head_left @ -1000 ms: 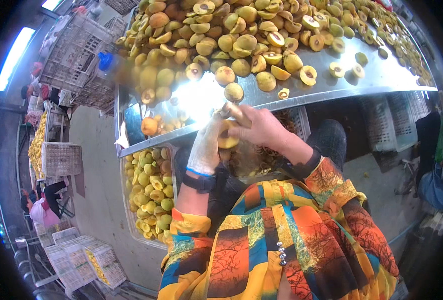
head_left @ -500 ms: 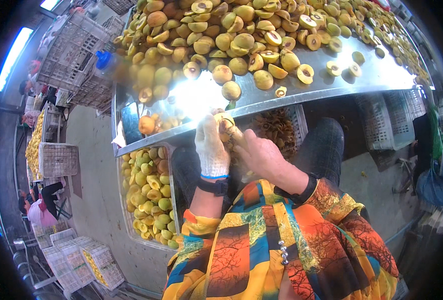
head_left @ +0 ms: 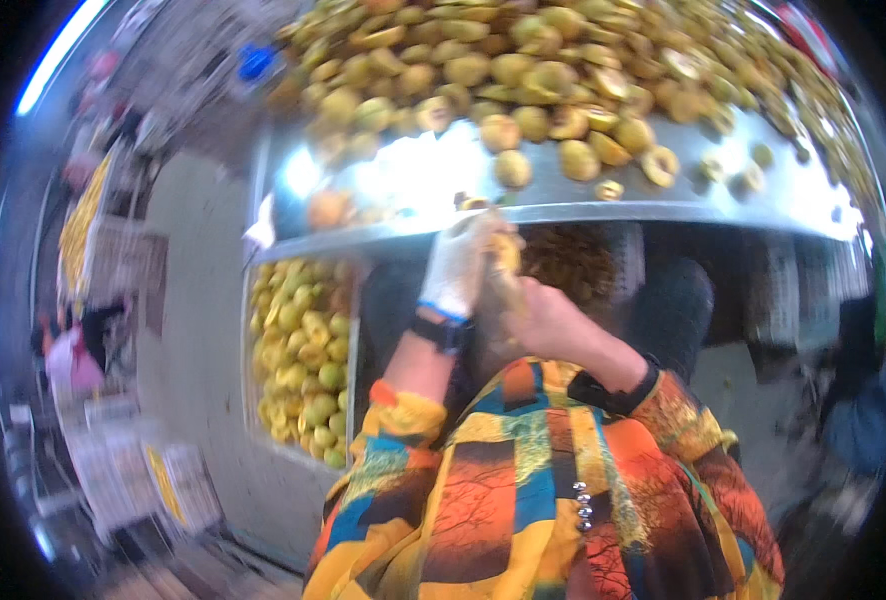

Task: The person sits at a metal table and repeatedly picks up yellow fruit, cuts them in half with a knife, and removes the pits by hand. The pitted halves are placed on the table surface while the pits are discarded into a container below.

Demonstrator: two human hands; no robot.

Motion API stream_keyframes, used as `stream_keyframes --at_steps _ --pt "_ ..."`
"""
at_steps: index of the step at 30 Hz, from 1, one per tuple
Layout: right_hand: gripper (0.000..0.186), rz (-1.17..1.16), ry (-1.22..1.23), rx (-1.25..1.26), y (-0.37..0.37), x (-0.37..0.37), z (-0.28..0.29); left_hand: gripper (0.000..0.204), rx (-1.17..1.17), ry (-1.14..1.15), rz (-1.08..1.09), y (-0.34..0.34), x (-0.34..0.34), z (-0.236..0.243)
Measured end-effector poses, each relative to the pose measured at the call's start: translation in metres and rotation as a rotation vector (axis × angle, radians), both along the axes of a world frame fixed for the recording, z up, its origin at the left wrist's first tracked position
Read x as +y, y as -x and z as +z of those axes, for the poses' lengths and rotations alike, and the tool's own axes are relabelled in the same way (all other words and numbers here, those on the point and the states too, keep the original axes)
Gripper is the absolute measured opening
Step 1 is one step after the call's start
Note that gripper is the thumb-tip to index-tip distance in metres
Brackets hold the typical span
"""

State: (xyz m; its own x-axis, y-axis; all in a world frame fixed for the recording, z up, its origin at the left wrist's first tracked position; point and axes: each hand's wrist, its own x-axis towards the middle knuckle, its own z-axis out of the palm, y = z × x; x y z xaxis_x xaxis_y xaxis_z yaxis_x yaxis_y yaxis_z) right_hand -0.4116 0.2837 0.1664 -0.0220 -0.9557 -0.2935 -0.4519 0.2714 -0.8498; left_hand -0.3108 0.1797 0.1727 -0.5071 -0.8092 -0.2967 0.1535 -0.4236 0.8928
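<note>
My left hand (head_left: 454,268), in a white knit glove, is closed around a yellow peach (head_left: 506,250) just below the table's front edge. Motion blur hides whether the peach is whole or cut. My bare right hand (head_left: 545,318) is closed close beside it, fingers pointing at the fruit. Something tan shows between the two hands, too smeared to name. Beyond them, a heap of halved peaches (head_left: 523,75) covers the steel table (head_left: 603,211), some with brown pits or hollows showing.
Left of my knees stands a crate of green-yellow peach halves (head_left: 301,365). A container of brown scraps (head_left: 568,262) sits under the table between my legs. White crates (head_left: 771,290) stand at the right. At far left are stacked crates and a person in pink (head_left: 75,360).
The whole view has shifted and blurred, with the table and heap now farther right. My hands stay together at the peach, turned slightly, the left glove tilting toward the right.
</note>
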Motion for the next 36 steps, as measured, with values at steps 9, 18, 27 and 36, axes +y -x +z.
stream_keyframes --at_steps 9,18,27,36 --pt "0.038 0.112 -0.302 -0.848 0.005 0.003 -0.027 0.03 0.129 -0.114 0.178 -0.005 0.015 -0.02" --pt "0.045 0.293 -0.143 -0.964 0.018 0.002 -0.106 0.04 0.281 -0.248 0.471 -0.113 -0.022 -0.02" --pt "0.042 0.152 0.283 -0.668 0.031 0.008 -0.179 0.029 -1.37 0.93 0.482 -0.157 -0.049 0.0" --pt "0.04 0.075 0.417 -0.378 0.048 0.016 -0.153 0.043 -1.268 0.977 -0.349 0.109 -0.089 -0.03"
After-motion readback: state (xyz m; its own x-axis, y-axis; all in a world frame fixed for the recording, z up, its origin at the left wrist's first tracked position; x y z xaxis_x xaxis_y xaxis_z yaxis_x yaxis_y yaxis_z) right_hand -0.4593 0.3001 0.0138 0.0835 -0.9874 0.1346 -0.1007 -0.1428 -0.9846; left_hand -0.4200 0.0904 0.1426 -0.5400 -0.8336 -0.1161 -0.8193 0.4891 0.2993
